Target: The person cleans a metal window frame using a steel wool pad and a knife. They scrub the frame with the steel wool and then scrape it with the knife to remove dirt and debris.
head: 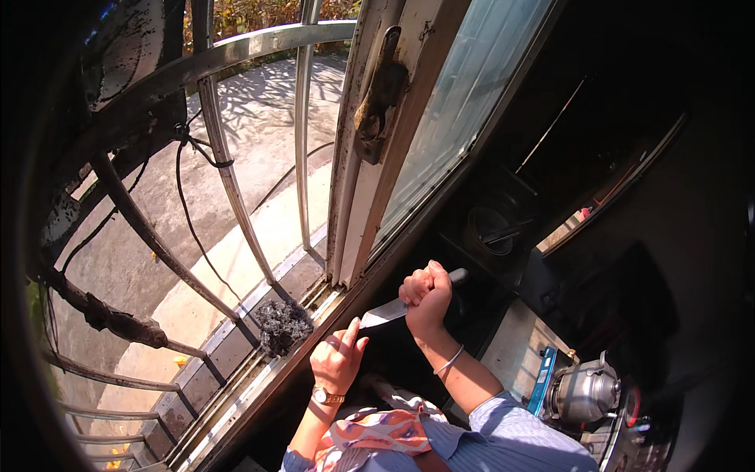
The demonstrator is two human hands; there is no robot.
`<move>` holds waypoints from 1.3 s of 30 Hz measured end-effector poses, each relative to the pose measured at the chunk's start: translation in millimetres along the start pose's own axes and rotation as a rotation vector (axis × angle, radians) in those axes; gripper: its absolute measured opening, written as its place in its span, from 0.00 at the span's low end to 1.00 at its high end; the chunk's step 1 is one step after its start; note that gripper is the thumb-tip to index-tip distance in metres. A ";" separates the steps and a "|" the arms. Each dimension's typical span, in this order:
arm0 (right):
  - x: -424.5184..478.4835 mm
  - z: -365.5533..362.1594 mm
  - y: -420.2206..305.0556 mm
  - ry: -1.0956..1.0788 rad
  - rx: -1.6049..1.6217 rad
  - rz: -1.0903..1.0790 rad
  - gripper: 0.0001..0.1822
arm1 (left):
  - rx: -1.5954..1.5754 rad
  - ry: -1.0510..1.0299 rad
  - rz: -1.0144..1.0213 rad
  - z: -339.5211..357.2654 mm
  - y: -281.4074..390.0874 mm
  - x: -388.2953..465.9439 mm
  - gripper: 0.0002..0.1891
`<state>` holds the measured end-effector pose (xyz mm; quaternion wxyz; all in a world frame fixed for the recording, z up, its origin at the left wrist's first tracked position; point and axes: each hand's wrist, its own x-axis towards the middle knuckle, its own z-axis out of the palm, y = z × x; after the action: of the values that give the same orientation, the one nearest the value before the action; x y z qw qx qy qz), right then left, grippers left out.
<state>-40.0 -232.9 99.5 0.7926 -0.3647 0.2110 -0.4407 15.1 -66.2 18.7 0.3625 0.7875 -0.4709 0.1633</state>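
Observation:
My right hand (426, 293) grips a knife (383, 314) in its fist; the end of the dark handle sticks out above the fist, and the pale blade points left and down. With its index finger raised, my left hand (338, 358) is at the blade's tip; whether the finger touches it I cannot tell. A watch is on the left wrist and a bangle on the right. On the window sill, left of my left hand, lies a dark, tangled scouring pad (282, 326).
Curved metal window bars (224, 159) stand beyond the sill. A sliding window frame (354, 236) rises ahead. At the lower right, a metal kettle (584, 389) stands on a blue-edged stove (541, 383). A round vessel (494, 229) sits in the dark area to the right.

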 end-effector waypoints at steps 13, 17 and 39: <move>54.5 -52.1 -37.2 0.161 0.140 0.117 0.24 | -0.084 0.128 0.217 44.2 26.1 40.6 0.05; 85.1 -63.3 -49.5 0.106 0.262 0.080 0.23 | -0.019 0.120 0.134 55.8 21.2 35.5 0.06; 346.5 -165.3 -72.6 0.282 -1.125 -0.832 0.10 | 0.035 -0.021 -0.094 70.1 44.3 34.0 0.10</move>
<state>-7.0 -618.2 44.0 0.2154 -0.7080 0.3503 -0.5741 -11.8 -151.3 9.6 0.3510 0.8167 -0.4340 0.1461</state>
